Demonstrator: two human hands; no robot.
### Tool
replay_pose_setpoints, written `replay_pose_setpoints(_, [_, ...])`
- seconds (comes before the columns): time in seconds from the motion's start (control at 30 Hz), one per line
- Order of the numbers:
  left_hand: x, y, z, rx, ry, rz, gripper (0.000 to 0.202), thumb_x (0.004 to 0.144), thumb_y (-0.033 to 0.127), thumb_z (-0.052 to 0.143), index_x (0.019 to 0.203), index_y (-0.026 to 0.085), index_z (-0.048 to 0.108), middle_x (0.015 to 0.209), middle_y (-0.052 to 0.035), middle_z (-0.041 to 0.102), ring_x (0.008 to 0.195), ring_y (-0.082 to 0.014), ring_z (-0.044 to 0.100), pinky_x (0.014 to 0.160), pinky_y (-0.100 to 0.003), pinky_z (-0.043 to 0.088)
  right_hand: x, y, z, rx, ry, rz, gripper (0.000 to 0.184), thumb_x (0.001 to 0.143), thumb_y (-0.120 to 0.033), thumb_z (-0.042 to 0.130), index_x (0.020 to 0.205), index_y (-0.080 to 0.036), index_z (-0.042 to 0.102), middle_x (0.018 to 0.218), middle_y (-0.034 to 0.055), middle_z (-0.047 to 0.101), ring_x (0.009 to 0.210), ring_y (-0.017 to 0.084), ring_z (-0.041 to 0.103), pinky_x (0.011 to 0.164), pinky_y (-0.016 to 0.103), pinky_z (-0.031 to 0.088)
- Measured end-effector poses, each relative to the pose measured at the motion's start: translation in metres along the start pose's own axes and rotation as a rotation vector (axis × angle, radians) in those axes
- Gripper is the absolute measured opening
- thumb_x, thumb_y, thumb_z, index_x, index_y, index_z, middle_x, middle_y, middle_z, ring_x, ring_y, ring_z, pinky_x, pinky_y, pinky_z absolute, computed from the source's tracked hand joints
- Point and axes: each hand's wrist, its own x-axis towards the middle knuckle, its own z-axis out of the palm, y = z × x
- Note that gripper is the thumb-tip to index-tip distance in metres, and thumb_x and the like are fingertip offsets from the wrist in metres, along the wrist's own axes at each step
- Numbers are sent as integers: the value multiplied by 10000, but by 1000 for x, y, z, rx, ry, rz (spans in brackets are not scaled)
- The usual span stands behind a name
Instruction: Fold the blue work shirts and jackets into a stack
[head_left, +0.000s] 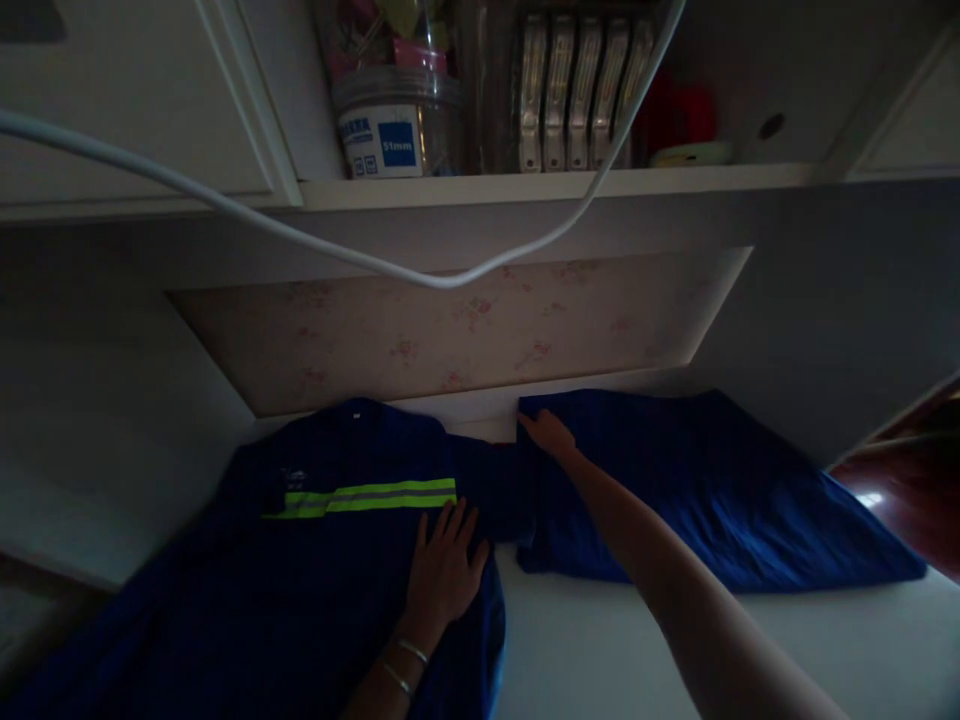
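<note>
A dark blue work jacket (360, 590) with a yellow-green reflective stripe (394, 495) lies spread on the left. My left hand (445, 570) rests flat on it just below the stripe's right end, fingers stretched out. To the right, a folded dark blue garment (675, 480), perhaps trousers, lies on the white surface. My right hand (549, 433) is at its upper left corner, with the fingers closed at the edge; the fingertips are partly hidden. Between the two garments runs a blue sleeve (491, 480), seemingly the jacket's.
White tabletop (570, 640) shows in front. Overhead, a shelf (480, 190) holds a clear plastic jar (397, 125), several upright slim cases (577, 95) and a red object (686, 115). A white cable (442, 280) droops across the view. Behind the garments is a flower-patterned panel (480, 335).
</note>
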Motion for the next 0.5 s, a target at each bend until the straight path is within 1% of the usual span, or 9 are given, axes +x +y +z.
replay_pose_setpoints(0.07, [8, -2, -2, 6, -8, -13, 561, 992, 551, 282, 1475, 318, 444, 1587, -3, 383, 1470, -257, 329, 1199, -615, 219, 14, -6, 6, -45, -4, 20, 656, 935, -631, 399, 1239, -81, 585, 1292, 264, 612, 1202, 406, 589, 970, 499, 451])
replay_pose_setpoints(0.13, [16, -4, -3, 5, -14, -28, 561, 993, 551, 272, 1481, 327, 432, 1588, 8, 381, 1474, -252, 321, 1201, -615, 219, 23, -6, 10, -86, -14, 31, 580, 973, -551, 357, 1245, -94, 589, 1261, 268, 626, 1197, 413, 595, 960, 528, 446])
replay_pose_setpoints(0.2, [22, -4, -4, -1, -16, -48, 559, 992, 551, 270, 1484, 336, 426, 1588, 15, 383, 1476, -251, 316, 1204, -616, 213, 30, -4, 13, -121, -23, 33, 520, 997, -484, 317, 1252, -121, 588, 1228, 254, 646, 1180, 398, 612, 953, 533, 445])
replay_pose_setpoints(0.27, [24, -2, -3, -7, -11, -67, 559, 991, 553, 276, 1483, 335, 429, 1587, 13, 386, 1480, -254, 307, 1208, -621, 197, 36, -3, 14, -148, -23, 31, 559, 988, -528, 323, 1283, -119, 564, 1222, 254, 649, 1171, 400, 617, 951, 536, 445])
replay_pose_setpoints(0.33, [23, 2, -3, -13, -4, -83, 566, 993, 549, 267, 1481, 318, 438, 1588, -2, 385, 1485, -258, 295, 1211, -628, 177, 41, -4, 14, -165, -21, 21, 661, 947, -619, 372, 1299, -89, 549, 1237, 269, 637, 1176, 419, 606, 956, 537, 445])
replay_pose_setpoints(0.4, [19, 7, -3, -25, 3, -106, 582, 994, 557, 245, 1479, 303, 445, 1587, -18, 383, 1487, -259, 292, 1211, -633, 169, 44, -8, 13, -167, -23, 7, 678, 929, -627, 408, 1279, -69, 567, 1247, 279, 631, 1182, 421, 601, 956, 525, 450])
replay_pose_setpoints(0.43, [17, 10, -3, -32, 8, -122, 590, 993, 567, 235, 1478, 305, 446, 1586, -19, 384, 1485, -257, 296, 1210, -632, 174, 45, -9, 12, -164, -25, 0, 634, 939, -588, 412, 1261, -69, 584, 1243, 277, 634, 1180, 414, 605, 953, 516, 454])
replay_pose_setpoints(0.5, [15, 13, -3, -45, 16, -151, 599, 987, 595, 224, 1475, 328, 446, 1582, -6, 388, 1479, -248, 311, 1208, -627, 190, 45, -13, 12, -149, -27, -13, 505, 964, -462, 407, 1229, -85, 614, 1223, 267, 649, 1166, 388, 622, 945, 498, 461])
